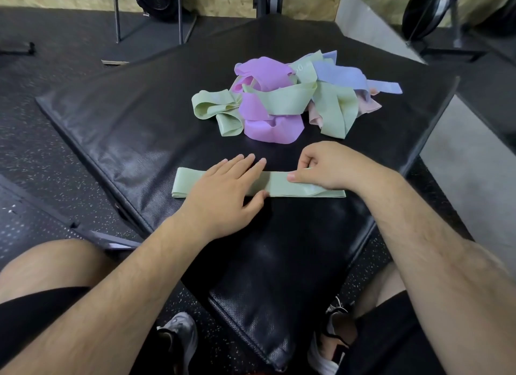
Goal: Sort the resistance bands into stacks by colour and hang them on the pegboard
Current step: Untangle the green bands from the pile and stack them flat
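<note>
A flat green resistance band [276, 185] lies straight across the black mat [117, 115] in front of me. My left hand [226, 190] rests palm down on its left half, fingers spread. My right hand [326, 165] pinches the band's right part between thumb and curled fingers. Behind it sits a tangled pile of bands [287, 95]: green, purple, blue and pale pink ones twisted together. No pegboard is in view.
The mat lies on a speckled rubber gym floor [36, 156]. Metal stands and dark weight plates [435, 8] stand along the back wall. My knees and shoes [178, 335] are at the mat's near corner.
</note>
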Action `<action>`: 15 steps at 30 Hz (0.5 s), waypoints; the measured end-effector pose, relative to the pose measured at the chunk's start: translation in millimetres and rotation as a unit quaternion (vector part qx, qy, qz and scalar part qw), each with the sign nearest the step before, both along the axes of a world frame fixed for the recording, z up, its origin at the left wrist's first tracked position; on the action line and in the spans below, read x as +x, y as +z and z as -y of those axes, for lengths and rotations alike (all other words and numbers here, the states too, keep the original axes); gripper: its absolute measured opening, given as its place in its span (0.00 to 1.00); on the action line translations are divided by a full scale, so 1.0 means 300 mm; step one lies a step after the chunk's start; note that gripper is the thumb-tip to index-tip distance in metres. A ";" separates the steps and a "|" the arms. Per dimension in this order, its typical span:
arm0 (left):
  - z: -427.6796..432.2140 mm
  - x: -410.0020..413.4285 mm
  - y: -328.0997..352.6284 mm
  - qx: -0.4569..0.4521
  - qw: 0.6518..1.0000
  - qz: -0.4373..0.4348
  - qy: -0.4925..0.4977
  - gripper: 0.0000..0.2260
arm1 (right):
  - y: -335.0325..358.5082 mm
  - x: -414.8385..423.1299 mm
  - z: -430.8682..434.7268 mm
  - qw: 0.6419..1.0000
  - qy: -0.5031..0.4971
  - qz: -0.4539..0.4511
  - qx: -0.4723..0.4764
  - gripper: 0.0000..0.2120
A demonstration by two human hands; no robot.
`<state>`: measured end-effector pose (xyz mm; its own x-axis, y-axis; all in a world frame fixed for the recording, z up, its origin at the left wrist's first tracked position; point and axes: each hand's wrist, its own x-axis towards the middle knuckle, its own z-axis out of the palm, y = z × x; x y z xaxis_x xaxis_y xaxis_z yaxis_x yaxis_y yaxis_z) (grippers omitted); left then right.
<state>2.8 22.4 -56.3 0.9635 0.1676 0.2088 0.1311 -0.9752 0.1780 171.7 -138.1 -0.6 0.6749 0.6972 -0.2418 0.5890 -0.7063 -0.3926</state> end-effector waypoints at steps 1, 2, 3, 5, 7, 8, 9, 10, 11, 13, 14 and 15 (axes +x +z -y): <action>0.008 0.010 0.001 -0.003 1.000 0.007 -0.010 0.32 | -0.002 0.001 0.000 1.000 0.000 0.004 0.001 0.15; 0.017 0.022 0.001 -0.013 1.000 0.011 -0.026 0.31 | -0.004 0.002 0.000 1.000 0.000 0.007 0.001 0.15; 0.028 0.036 0.000 -0.027 0.999 0.012 -0.045 0.31 | -0.005 0.003 -0.001 1.000 0.000 0.010 0.001 0.15; 0.054 0.065 -0.004 -0.055 0.995 0.015 -0.081 0.30 | -0.006 0.001 -0.002 1.000 0.003 0.018 -0.001 0.13; 0.075 0.089 -0.005 -0.078 0.991 0.022 -0.106 0.28 | -0.007 -0.002 0.001 1.000 0.006 0.024 -0.001 0.09; 0.081 0.098 -0.008 -0.088 0.989 0.026 -0.114 0.28 | -0.005 -0.002 0.005 1.000 0.008 0.024 0.002 0.07; 0.084 0.104 -0.010 -0.097 0.988 0.029 -0.117 0.27 | 0.001 -0.003 0.011 1.000 0.011 0.020 0.008 0.06; 0.084 0.109 -0.012 -0.103 0.987 0.032 -0.117 0.26 | 0.007 -0.001 0.020 1.000 0.015 0.012 0.014 0.06; 0.082 0.111 -0.014 -0.107 0.987 0.035 -0.115 0.25 | 0.015 0.001 0.031 1.000 0.019 0.000 0.021 0.06; 0.080 0.108 -0.019 -0.113 0.987 0.043 -0.109 0.24 | 0.027 0.014 0.060 0.999 0.020 -0.020 0.031 0.07; 0.081 0.107 -0.019 -0.115 0.986 0.047 -0.108 0.24 | 0.028 0.022 0.076 0.999 0.017 -0.028 0.036 0.09; 0.082 0.106 -0.019 -0.118 0.986 0.050 -0.107 0.23 | 0.028 0.030 0.091 0.998 0.015 -0.036 0.043 0.10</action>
